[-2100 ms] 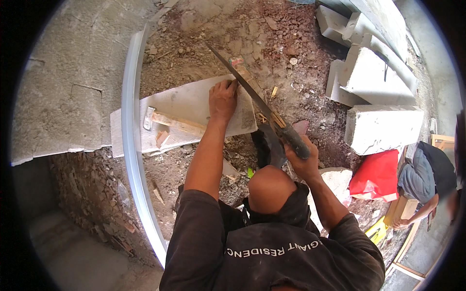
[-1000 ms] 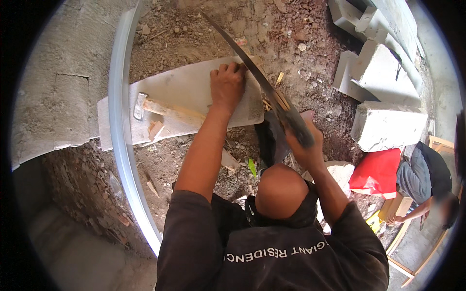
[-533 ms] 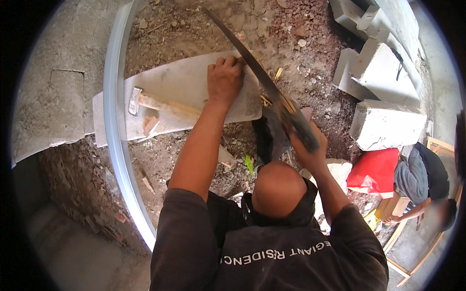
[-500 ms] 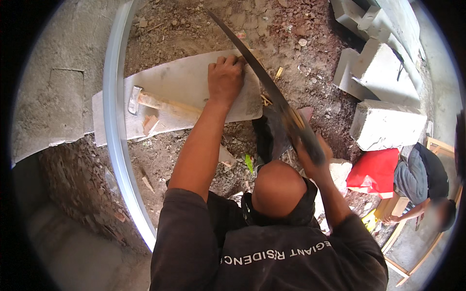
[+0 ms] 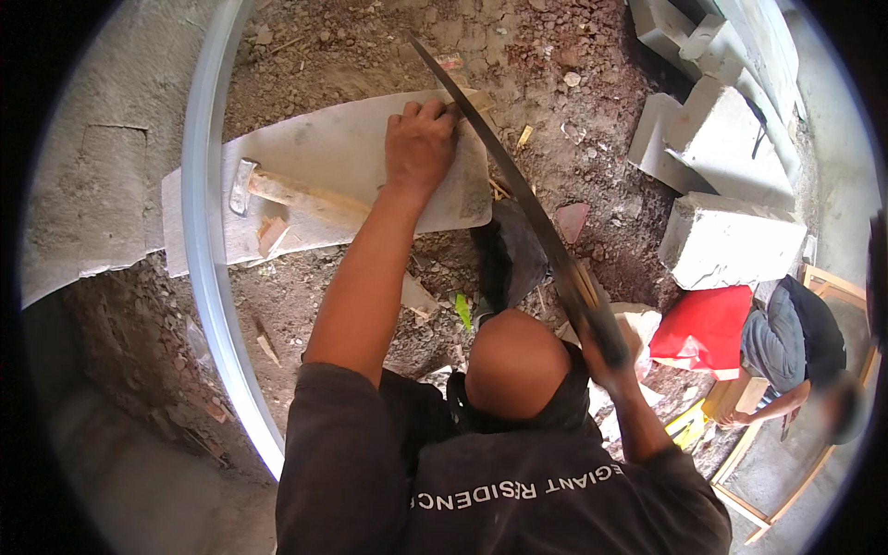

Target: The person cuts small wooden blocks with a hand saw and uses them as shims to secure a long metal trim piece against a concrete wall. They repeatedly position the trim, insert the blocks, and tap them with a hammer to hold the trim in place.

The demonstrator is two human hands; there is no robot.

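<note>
My left hand [image 5: 421,148] presses on a pale grey board [image 5: 324,139], fingers curled at its far right end. What lies under the fingers is hidden; a bit of light wood [image 5: 479,100] shows just past them, beside the blade. My right hand [image 5: 618,344], partly blurred, grips the near end of a long, tapering hand saw [image 5: 523,185]. Its dark blade slants up and left, passing close by my left fingertips. On the board rest a hammer [image 5: 301,194] with a wooden handle and a small wood offcut [image 5: 270,237].
A curved-looking metal bar [image 5: 199,185] crosses the board's left part. White blocks [image 5: 731,239] are stacked at right, above a red bag [image 5: 705,328]. A co-worker [image 5: 786,338] bends over a wooden frame [image 5: 740,499]. Rubble and soil [image 5: 546,74] surround the board.
My right hand has drawn the saw back toward me and to the right along its length. My left hand stays at the same place on the board; the whole view has shifted slightly left.
</note>
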